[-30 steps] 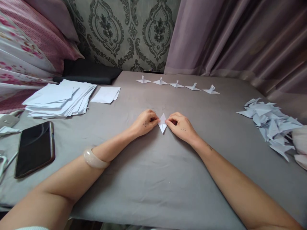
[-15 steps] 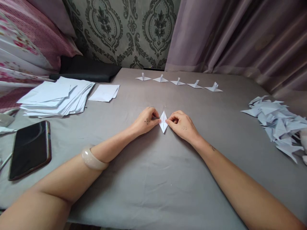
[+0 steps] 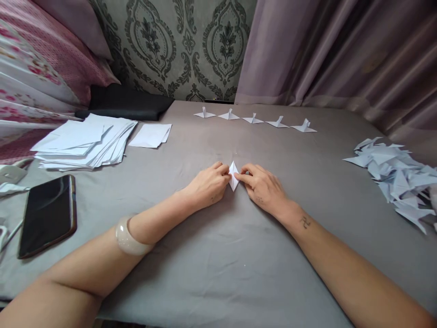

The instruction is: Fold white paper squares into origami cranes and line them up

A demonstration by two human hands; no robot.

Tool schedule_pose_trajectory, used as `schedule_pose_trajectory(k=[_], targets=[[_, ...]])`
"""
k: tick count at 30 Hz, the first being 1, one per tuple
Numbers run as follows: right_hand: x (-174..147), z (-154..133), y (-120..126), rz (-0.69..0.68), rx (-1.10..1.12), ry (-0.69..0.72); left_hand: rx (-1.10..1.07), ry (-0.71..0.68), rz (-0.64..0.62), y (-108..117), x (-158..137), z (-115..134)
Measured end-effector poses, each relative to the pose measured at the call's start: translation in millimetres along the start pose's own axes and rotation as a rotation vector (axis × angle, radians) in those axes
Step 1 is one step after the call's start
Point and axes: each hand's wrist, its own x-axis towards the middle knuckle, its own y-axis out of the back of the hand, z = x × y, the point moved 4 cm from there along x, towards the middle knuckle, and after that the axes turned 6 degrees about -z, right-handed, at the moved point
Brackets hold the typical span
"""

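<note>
A small white folded paper diamond [image 3: 234, 177] lies upright-pointed on the grey cloth at the middle of the view. My left hand [image 3: 210, 184] is closed, its fingertips pinching the diamond's left edge. From the other side, my right hand [image 3: 265, 187] grips the right edge with its thumb laid on the paper and the fingers curled behind. Part of the diamond's left side is hidden by my left fingertips.
Several folded paper birds [image 3: 253, 118] stand in a row at the back. A heap of folded white paper [image 3: 398, 177] lies at right. At left are a paper stack [image 3: 82, 143], a smaller pile of sheets [image 3: 150, 135], a phone [image 3: 48, 216] and black cloth [image 3: 129, 102].
My left hand has turned over the diamond's left side, its fingers curling closer. My right hand has rotated slightly, its thumb straighter on the paper. The diamond looks narrower.
</note>
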Motion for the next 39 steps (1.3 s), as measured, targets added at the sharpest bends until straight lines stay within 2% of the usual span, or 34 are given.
schedule_pose_trajectory(k=[5, 9, 12, 15, 19, 23, 26, 31, 34, 36, 39], targets=[[-4.6, 2.6, 3.0, 0.006, 0.002, -0.005, -0.352, 0.182, 0.17, -2.1, 3.0, -16.7], [-4.8, 4.2, 1.7, 0.04, 0.046, -0.022, -0.548, 0.438, 0.2, -7.7, 5.7, -31.8], [-4.5, 6.1, -0.3, 0.077, 0.126, -0.068, -0.604, 0.504, 0.171, -9.7, 8.4, -33.4], [-3.7, 7.1, -2.2, 0.097, 0.209, -0.119, -0.65, 0.505, 0.138, -10.9, 11.1, -32.5], [-0.8, 8.3, -2.7, 0.133, 0.35, -0.182, -0.741, 0.504, 0.167, -13.1, 10.8, -34.6], [1.9, 14.9, -3.8, 0.182, 0.555, -0.291, -0.901, 0.386, 0.193, -12.5, 9.0, -31.3], [2.7, 22.1, -7.4, 0.225, 0.733, -0.378, -0.929, 0.306, 0.249, -6.8, 6.6, -25.8], [6.7, 18.6, -6.0, 0.189, 0.997, -0.304, -0.891, 0.181, 0.364, 2.1, 5.2, -16.5], [7.8, 10.8, 0.9, 0.127, 1.144, -0.249, -1.012, 0.111, 0.443, 6.0, 5.7, -13.8], [7.1, 9.2, 4.2, 0.128, 1.228, -0.286, -1.144, 0.1, 0.484, 7.5, 6.2, -13.7], [5.5, 10.4, 3.5, 0.159, 1.411, -0.385, -1.298, 0.173, 0.446, 5.3, 7.3, -14.7]])
